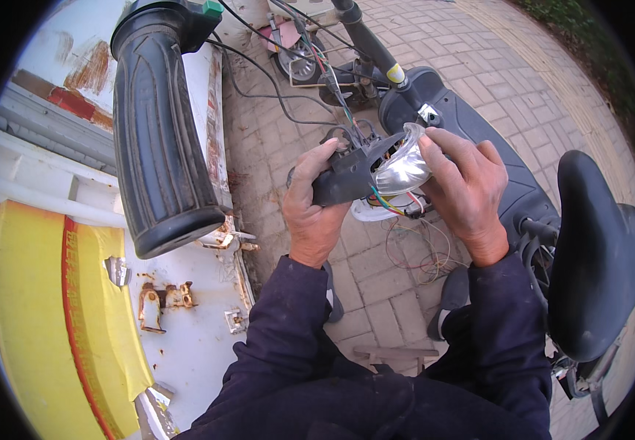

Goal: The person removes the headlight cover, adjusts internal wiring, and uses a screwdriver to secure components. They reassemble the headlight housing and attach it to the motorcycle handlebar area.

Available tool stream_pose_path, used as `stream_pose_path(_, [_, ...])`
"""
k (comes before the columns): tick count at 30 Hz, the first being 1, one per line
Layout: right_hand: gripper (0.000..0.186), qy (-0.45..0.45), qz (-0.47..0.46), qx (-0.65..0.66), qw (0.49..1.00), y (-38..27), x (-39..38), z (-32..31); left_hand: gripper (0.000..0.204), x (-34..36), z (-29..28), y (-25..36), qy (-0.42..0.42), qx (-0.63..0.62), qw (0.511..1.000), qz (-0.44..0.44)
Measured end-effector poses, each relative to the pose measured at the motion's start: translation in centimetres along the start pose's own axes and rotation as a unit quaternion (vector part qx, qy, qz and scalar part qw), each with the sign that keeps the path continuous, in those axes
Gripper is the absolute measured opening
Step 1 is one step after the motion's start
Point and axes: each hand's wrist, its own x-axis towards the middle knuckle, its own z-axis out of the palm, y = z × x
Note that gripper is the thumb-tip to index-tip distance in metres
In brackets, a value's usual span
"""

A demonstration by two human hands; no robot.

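My left hand [312, 198] is closed around a black plastic housing [336, 187] with wires running into its upper side. My right hand [464, 191] grips a shiny silver lamp reflector [398, 172] with a clear rim, held against the housing's right end, where dark internals show in the gap. Coloured wires [387, 202] hang below the housing, and a white part [369, 211] partly shows behind them. Loose thin wires [409, 246] loop down over the paving.
A large black handlebar grip [156, 147] fills the upper left. The scooter's deck [435, 88] and black saddle [592, 257] stand on the right. A rusty white panel [192, 345] with yellow sheeting [31, 308] lines the left. A small wheel [304, 66] lies beyond, on paving [493, 59].
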Motion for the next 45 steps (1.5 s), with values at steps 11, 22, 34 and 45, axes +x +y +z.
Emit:
stream_pose_path(11, [0.064, 0.02, 0.003, 0.029, 0.999, 0.3, -0.2, 0.6, 0.065, 0.2, 0.0, 0.3, 0.007, 0.028, 0.999, 0.016])
stream_pose_path(22, [0.053, -0.004, 0.021, 0.036, 0.999, -0.1, 0.4, 0.3, 0.065, 0.1, -0.1, 0.1, 0.001, 0.041, 0.999, 0.027])
stream_pose_path(34, [0.051, -0.024, 0.036, 0.066, 0.997, -0.1, 0.8, 0.0, 0.062, 0.1, 0.0, 0.0, 0.0, 0.023, 0.999, 0.033])
stream_pose_path(45, [0.052, -0.02, 0.03, 0.056, 0.998, 0.2, 0.8, 0.1, 0.06, -0.1, -0.2, 0.0, -0.003, 0.014, 1.0, 0.0])
